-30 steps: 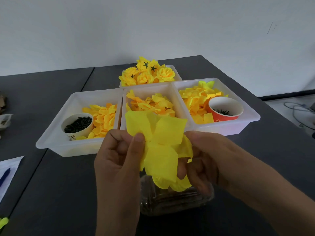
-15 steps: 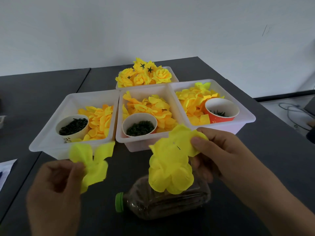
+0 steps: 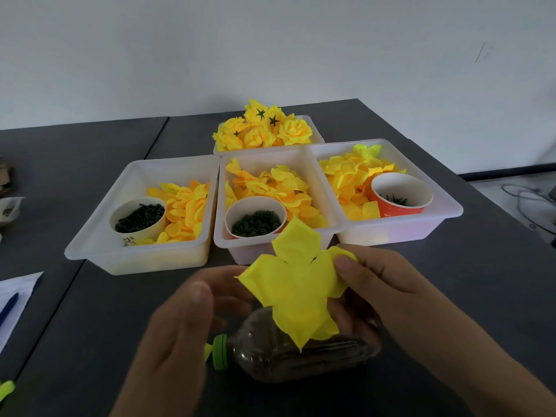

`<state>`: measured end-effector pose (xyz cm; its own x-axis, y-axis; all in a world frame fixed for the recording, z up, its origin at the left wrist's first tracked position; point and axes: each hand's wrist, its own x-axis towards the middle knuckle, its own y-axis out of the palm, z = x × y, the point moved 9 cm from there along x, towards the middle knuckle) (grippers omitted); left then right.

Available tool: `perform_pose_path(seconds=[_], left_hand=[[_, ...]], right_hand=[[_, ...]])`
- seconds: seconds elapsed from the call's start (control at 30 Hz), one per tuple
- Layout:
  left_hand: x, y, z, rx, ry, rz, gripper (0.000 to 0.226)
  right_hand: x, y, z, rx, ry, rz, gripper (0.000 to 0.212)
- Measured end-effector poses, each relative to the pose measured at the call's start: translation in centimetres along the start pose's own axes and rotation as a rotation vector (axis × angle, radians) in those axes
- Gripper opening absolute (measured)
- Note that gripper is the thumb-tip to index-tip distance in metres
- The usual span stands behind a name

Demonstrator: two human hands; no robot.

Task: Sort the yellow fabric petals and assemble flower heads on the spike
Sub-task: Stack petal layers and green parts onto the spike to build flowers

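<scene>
Petal layer: a yellow fabric piece with several lobes, held in the air above the plastic bottle, which lies on its side on the tabletop.
Head view, right hand: grasping the petal layer, thumb pressed on its right lobe and fingers behind it.
Head view, left hand: released, fingers relaxed and reaching toward the layer's left edge; whether a fingertip touches it I cannot tell.
Head view, trays: beyond the bottle stand three white trays of loose petals, each with a cup of dark green bits; the middle tray is nearest. A fourth tray behind them holds finished flower heads.
Spike: not visible; the layer hides whatever stands above the bottle.
Step in hand (judgement): separating and seating one layer.
Doing it well (judgement): support both sides, keep the fabric flat, find the centre hole before pushing, and check that only a single layer is held.
</scene>
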<state>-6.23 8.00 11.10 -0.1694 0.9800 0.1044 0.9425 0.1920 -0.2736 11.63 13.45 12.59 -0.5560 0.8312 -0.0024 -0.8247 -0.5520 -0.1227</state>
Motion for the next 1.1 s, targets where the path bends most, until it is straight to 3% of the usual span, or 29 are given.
perform_pose_path(seconds=[0.07, 0.17, 0.2, 0.23, 0.27, 0.37, 0.57, 0.67, 0.8, 1.1], left_hand=[[-0.1, 2.6, -1.3, -0.133, -0.018, 0.081, 0.057], [0.4, 4.5, -2.8, -0.163, -0.009, 0.096, 0.013], [0.5, 4.3, -3.3, -0.187, -0.015, 0.048, 0.052], [0.5, 4.5, -3.4, -0.221, 0.008, 0.036, 0.033], [0.6, 4.3, -3.7, -0.224, 0.010, -0.001, 0.027], [0.9, 4.3, -3.8, -0.256, 0.050, -0.037, 0.026], [2.0, 4.9, -3.2, -0.193, 0.058, -0.054, 0.032], [2.7, 4.8, -3.4, -0.159, 0.081, -0.093, 0.037], [3.4, 3.7, -3.2, -0.134, 0.090, -0.168, 0.059], [4.1, 3.9, -0.1, -0.101, 0.053, -0.068, 0.039]], right_hand=[[0.1, 0.2, -0.1, -0.018, 0.026, 0.015, 0.038], [-0.2, 0.2, 0.2, -0.039, 0.002, 0.004, 0.046], [-0.4, 0.0, 0.1, -0.028, 0.016, -0.011, 0.050], [-0.6, -0.4, -0.3, -0.017, 0.047, -0.025, 0.056], [-0.6, -0.6, -0.8, -0.007, 0.078, -0.024, 0.064], [-0.3, -1.2, -2.0, 0.130, 0.146, -0.023, 0.085], [-0.2, -1.9, -0.9, 0.156, 0.080, -0.092, 0.044], [0.2, -2.4, -0.1, 0.021, 0.046, -0.124, 0.041], [0.6, -3.8, 0.9, -0.134, -0.040, -0.205, 0.043], [1.1, -3.9, -1.5, -0.182, -0.012, -0.185, 0.038]])
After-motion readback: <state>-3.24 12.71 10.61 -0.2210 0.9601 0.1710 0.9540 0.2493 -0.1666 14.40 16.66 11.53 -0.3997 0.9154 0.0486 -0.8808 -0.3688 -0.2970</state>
